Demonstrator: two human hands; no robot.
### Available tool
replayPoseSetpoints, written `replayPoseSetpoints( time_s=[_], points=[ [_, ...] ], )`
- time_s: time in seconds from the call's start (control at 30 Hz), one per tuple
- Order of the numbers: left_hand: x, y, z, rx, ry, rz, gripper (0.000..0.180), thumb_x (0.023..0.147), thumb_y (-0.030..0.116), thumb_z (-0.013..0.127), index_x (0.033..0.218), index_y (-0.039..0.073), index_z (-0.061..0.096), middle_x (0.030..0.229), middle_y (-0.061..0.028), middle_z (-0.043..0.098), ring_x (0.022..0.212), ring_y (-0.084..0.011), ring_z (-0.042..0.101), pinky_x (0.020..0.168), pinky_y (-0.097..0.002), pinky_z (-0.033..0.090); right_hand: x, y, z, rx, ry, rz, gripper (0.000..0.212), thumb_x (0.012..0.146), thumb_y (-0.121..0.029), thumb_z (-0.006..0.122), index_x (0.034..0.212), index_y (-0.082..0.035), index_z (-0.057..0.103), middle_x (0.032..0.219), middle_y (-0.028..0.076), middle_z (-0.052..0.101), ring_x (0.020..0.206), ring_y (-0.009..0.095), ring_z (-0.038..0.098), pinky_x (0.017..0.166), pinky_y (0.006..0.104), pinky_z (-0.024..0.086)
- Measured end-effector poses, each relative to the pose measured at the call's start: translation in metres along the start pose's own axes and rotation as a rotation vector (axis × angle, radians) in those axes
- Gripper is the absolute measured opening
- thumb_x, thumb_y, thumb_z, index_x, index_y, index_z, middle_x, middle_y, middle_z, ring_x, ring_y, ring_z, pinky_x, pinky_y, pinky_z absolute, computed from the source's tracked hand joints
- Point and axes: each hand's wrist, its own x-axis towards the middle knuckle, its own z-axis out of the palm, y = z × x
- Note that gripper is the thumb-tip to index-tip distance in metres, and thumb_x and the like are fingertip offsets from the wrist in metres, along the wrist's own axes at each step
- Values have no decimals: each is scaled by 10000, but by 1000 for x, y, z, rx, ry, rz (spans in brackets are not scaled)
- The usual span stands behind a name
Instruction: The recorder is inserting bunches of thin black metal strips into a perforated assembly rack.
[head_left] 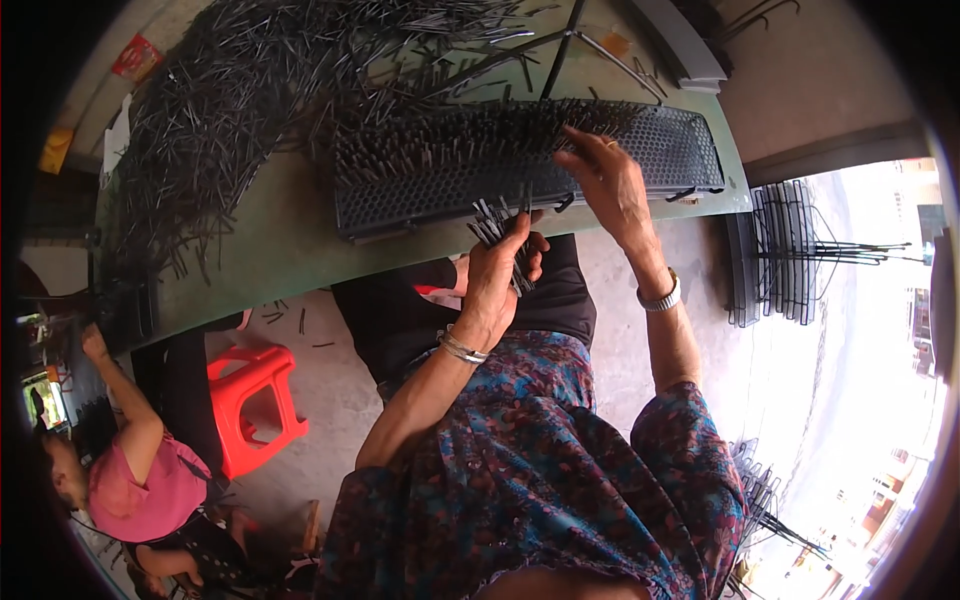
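The left hand [497,275] clasps a bundle of black pins [497,222] just below the rack [660,140] on the table [270,240], while the right hand [607,177], fingers pinched together, reaches over the rack's holes.

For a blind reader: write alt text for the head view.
The left hand grips a bundle of thin black rods while the right hand reaches to a black perforated tray on a green table; loose rods lie heaped behind.
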Motion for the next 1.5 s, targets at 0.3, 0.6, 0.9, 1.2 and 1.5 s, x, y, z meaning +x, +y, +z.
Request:
replayPoseSetpoints(
  time_s=[0.3,0.6,0.9,1.2,1.5],
  points=[
    [0,-1,8,50,-31,-74,293,918,265,672,1109,48,627,906,-110,701,687,-132,630,503,-220,435,-9,6,-7,472,-535,97,195,860,-161,674,932,21,668,812,88,666,786,145,639,697,289,493],
    [-4,8,15,177,-69,-114,340,926,337,645,1150,82,628,1006,-110,714,747,-150,668,550,-241,468,-5,7,-24,544,-552,228,155,874,-100,644,937,41,659,834,97,682,775,155,667,689,272,525],
    [0,1,11,259,-45,-58,251,917,295,669,991,56,685,816,-61,710,559,-82,581,433,-199,372,-6,5,-30,609,-533,271,193,926,-93,592,1032,68,602,800,124,683,747,168,684,674,282,560],
    [11,1,0,184,-30,-103,298,931,325,645,1083,70,625,949,-131,721,694,-139,650,505,-228,468,-3,3,-53,351,-166,167,137,925,-66,572,994,46,609,831,112,705,778,166,698,726,281,549],
    [15,-10,-3,-107,-26,-128,312,981,287,561,1157,31,580,1049,-188,680,959,-253,676,784,-386,571,20,27,-42,84,152,49,126,937,-72,549,1010,14,605,843,103,720,807,168,717,716,269,540]
  ],
)
